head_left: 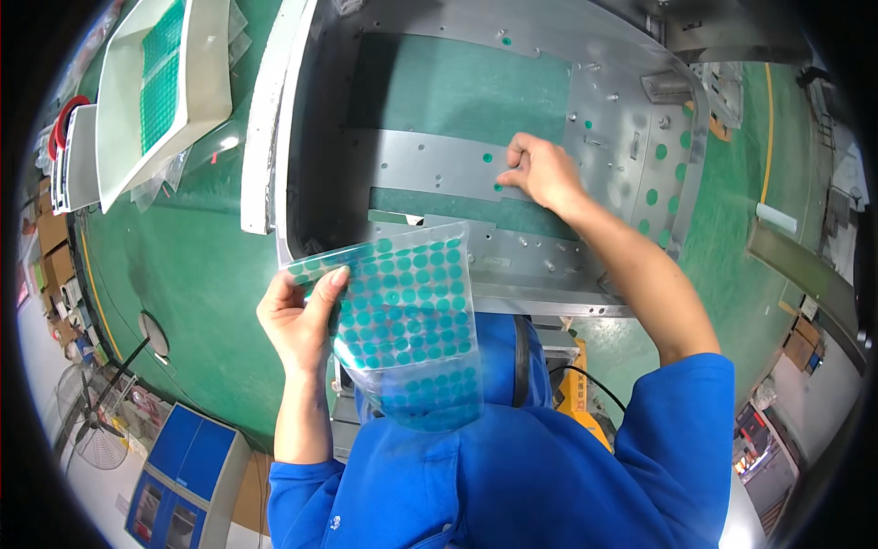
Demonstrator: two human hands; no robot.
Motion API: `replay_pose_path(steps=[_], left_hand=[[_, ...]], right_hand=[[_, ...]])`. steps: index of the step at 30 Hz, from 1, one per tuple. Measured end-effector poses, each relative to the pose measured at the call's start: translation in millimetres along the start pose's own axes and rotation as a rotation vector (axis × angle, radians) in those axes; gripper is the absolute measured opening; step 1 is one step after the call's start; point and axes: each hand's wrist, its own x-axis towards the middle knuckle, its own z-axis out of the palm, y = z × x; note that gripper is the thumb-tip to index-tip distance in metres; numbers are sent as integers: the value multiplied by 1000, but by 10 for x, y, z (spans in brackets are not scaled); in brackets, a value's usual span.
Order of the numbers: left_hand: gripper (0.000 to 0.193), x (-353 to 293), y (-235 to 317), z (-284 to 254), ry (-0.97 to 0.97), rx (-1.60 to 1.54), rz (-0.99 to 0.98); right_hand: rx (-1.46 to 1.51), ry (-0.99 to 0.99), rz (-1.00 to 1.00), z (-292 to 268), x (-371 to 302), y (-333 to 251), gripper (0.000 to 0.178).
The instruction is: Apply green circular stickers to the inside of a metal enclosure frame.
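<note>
My left hand (306,316) grips the folded upper left corner of a clear sheet of green round stickers (407,302), thumb on top. The sheet hangs in front of my body, its lower part curling under. Over the open metal housing (439,165), my right hand (541,172) is closed, with the index finger curled toward the thumb. A single green sticker (498,188) shows at the thumb tip, against the metal crossbar; whether it is pinched or lies on the metal is hard to see. Another green dot (487,158) sits on the crossbar just beside my fingers.
More green dots (652,197) line the housing's right wall, among studs and holes. A white bin (203,87) with green sticker sheets stands at upper left. At lower left are a fan (96,416) and a blue cabinet (174,485). Yellow equipment (578,393) shows below the housing.
</note>
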Motion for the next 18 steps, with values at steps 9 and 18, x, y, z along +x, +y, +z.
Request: replay_pose_path(steps=[9, 18], left_hand=[[11, -64, 81, -197, -48, 9, 97], [9, -103, 67, -254, -162, 39, 156]], right_hand=[[427, -206, -755, -353, -778, -1143, 20], [636, -317, -583, -122, -847, -1344, 7]])
